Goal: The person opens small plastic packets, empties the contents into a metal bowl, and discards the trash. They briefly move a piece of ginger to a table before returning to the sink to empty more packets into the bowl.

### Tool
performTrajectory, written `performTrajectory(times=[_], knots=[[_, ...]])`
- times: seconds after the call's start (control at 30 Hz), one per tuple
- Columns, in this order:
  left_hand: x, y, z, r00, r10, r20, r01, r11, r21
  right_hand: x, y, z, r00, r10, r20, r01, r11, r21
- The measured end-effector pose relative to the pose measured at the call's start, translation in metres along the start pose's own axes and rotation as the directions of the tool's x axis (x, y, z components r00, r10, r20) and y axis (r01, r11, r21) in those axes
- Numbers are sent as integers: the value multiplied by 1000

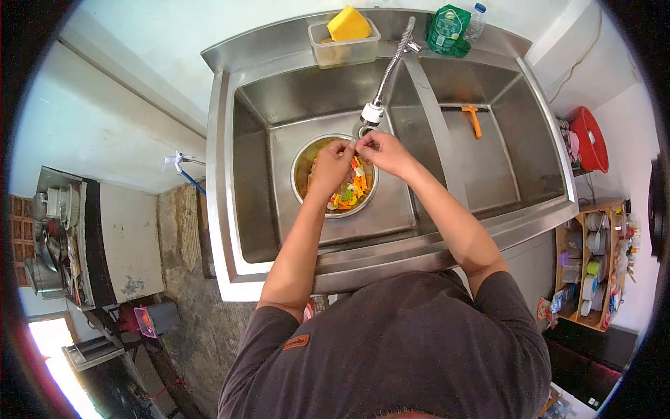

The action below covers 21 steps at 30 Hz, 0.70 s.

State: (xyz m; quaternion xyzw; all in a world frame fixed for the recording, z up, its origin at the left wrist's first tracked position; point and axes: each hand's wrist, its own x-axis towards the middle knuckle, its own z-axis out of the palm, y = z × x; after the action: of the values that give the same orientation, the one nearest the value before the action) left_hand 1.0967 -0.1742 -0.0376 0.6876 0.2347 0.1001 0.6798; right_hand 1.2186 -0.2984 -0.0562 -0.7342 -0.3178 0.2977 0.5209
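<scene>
My left hand (333, 166) and my right hand (385, 152) meet above the far side of a round metal bowl (297, 183). Both have thumb and fingers pinched together, fingertips nearly touching. Something small and pale may be between them, but it is too small to name. Inside the bowl lie many small pieces (343, 202) in yellow, orange, red, green and white, in what looks like yellowish liquid. The bowl stands on the floor of the left sink basin (279, 150). Just beyond my fingertips hangs the white head of a flexible faucet (372, 113).
A clear plastic tub (345, 54) with a yellow sponge (349, 25) sits on the back ledge. Right of the faucet stand a green pouch (448, 29) and a plastic bottle (476, 22). An orange-handled squeegee (474, 122) lies in the right basin.
</scene>
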Motion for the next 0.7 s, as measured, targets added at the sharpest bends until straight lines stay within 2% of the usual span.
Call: performTrajectory(times=[0.13, 0.3, 0.37, 0.47, 0.7], knots=[[2, 0, 0, 999, -31, -22, 31, 999, 8, 2, 3, -1, 1000, -14, -10, 15, 993, 119], [-1, 8, -2, 999, -49, 9, 49, 997, -52, -9, -18, -6, 995, -86, -42, 84, 995, -54], [-1, 11, -3, 997, -56, 53, 62, 993, -102, -12, -26, -6, 995, -79, -57, 76, 996, -56], [-3, 13, -2, 996, -77, 33, 80, 988, -130, -12, -24, -5, 994, -83, -68, 80, 996, -43], [3, 2, -6, 995, -83, 57, 90, 989, -119, -16, -23, 1, 992, -108, -59, 107, 994, -16]])
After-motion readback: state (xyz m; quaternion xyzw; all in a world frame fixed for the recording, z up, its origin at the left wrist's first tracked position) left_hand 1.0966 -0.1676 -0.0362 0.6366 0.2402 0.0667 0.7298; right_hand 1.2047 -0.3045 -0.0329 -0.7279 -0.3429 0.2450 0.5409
